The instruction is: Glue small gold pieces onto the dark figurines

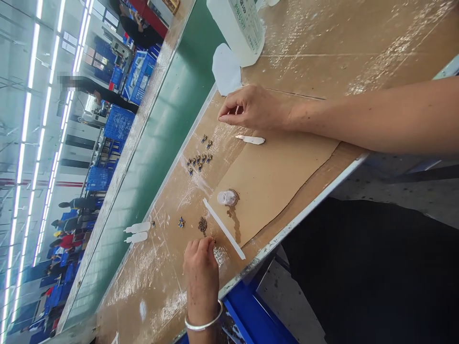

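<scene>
My left hand (202, 260), with a silver bangle (204, 327) at the wrist, pinches at its fingertips beside a pile of small dark metal pieces (202, 224). What it pinches is too small to make out. My right hand (247, 107) hovers over the far right of the table, thumb and forefinger closed together; anything between them is hidden. Below it lies a white-handled, knife-like tool (253, 140). Several small blue-and-gold pieces (200, 160) stand in a group, and a small cluster of similar pieces (181, 222) lies by the dark pile.
A small clear cup (227, 197) stands on a brown cardboard sheet (276, 177), near a wet streak and a white strip (224, 229). Two white squeeze bottles (136, 232) lie near the green divider (175, 95). A large white jug (240, 33) stands at right. Other people are far behind.
</scene>
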The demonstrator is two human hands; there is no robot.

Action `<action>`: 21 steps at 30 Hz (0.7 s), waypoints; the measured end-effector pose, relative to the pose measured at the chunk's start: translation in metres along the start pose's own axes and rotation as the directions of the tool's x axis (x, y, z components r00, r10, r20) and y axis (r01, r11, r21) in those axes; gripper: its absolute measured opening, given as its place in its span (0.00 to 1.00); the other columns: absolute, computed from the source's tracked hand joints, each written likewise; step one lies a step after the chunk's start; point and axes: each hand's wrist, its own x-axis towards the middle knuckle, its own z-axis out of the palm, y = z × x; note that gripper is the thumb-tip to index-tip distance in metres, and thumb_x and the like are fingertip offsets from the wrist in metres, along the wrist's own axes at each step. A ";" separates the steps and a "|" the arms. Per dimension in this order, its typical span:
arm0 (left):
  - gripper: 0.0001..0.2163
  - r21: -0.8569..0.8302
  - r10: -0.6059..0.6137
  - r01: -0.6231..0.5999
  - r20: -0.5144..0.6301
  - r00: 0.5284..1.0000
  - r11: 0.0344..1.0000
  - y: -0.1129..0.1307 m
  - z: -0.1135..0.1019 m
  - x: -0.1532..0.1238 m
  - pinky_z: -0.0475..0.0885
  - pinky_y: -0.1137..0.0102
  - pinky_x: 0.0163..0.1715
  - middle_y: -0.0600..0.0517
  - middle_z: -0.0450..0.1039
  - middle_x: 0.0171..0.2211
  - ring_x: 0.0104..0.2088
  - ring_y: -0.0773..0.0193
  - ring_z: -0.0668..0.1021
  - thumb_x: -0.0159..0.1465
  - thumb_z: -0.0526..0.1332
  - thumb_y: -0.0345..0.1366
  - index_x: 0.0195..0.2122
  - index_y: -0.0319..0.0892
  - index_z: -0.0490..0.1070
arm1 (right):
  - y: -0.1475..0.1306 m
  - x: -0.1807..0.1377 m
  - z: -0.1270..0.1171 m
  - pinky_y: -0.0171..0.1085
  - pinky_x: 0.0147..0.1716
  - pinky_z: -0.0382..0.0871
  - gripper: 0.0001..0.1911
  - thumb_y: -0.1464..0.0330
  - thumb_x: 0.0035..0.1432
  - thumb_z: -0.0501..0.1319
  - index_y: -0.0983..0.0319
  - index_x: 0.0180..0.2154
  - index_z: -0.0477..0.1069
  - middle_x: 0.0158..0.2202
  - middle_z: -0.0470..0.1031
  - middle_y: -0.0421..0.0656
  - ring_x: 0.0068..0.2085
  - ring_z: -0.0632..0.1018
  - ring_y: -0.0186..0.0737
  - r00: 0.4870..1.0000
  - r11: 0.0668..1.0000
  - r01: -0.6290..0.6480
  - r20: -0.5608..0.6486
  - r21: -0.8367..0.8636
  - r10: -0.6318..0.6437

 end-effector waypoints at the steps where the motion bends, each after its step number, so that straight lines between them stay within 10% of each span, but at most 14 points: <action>1: 0.08 -0.018 -0.017 0.017 0.000 1.000 1.000 0.000 -0.001 0.000 0.63 0.61 0.34 0.48 0.73 0.25 0.30 0.55 0.71 0.56 0.56 0.37 0.25 0.44 0.74 | 0.001 0.000 0.000 0.33 0.34 0.65 0.08 0.71 0.55 0.58 0.63 0.30 0.76 0.29 0.76 0.40 0.31 0.73 0.32 1.000 1.000 0.002 -0.004 0.006 -0.002; 6: 0.07 -0.213 -0.206 0.181 -0.101 0.973 0.960 0.006 -0.005 -0.015 0.66 0.62 0.37 0.51 0.76 0.29 0.33 0.56 0.75 0.52 0.63 0.42 0.27 0.46 0.76 | 0.001 0.000 -0.001 0.33 0.34 0.64 0.11 0.67 0.58 0.55 0.64 0.33 0.75 0.32 0.75 0.40 0.31 0.70 0.31 1.000 0.998 0.012 0.006 0.065 -0.013; 13: 0.09 -0.789 -0.636 0.229 -0.247 0.731 0.570 0.028 0.020 -0.064 0.74 0.68 0.36 0.56 0.77 0.27 0.30 0.64 0.78 0.50 0.68 0.43 0.31 0.48 0.75 | -0.003 0.001 -0.006 0.32 0.36 0.63 0.12 0.64 0.60 0.53 0.59 0.38 0.73 0.35 0.72 0.37 0.33 0.66 0.29 0.998 0.996 0.043 -0.044 0.072 -0.040; 17: 0.08 -0.946 -0.640 0.105 -0.124 0.759 0.308 0.039 0.038 -0.080 0.76 0.63 0.39 0.57 0.75 0.25 0.26 0.67 0.78 0.50 0.68 0.47 0.29 0.52 0.75 | -0.032 -0.012 -0.011 0.33 0.38 0.64 0.12 0.63 0.61 0.53 0.58 0.39 0.72 0.39 0.71 0.40 0.35 0.68 0.31 0.987 0.977 0.137 -0.102 0.161 -0.121; 21: 0.05 -0.959 -0.555 0.056 -0.112 0.824 0.276 0.047 0.049 -0.092 0.76 0.65 0.40 0.59 0.72 0.24 0.25 0.71 0.76 0.58 0.62 0.47 0.32 0.57 0.75 | -0.090 -0.063 -0.008 0.32 0.36 0.66 0.08 0.68 0.60 0.57 0.63 0.35 0.74 0.32 0.72 0.42 0.33 0.71 0.31 0.929 0.878 0.297 0.101 0.375 -0.357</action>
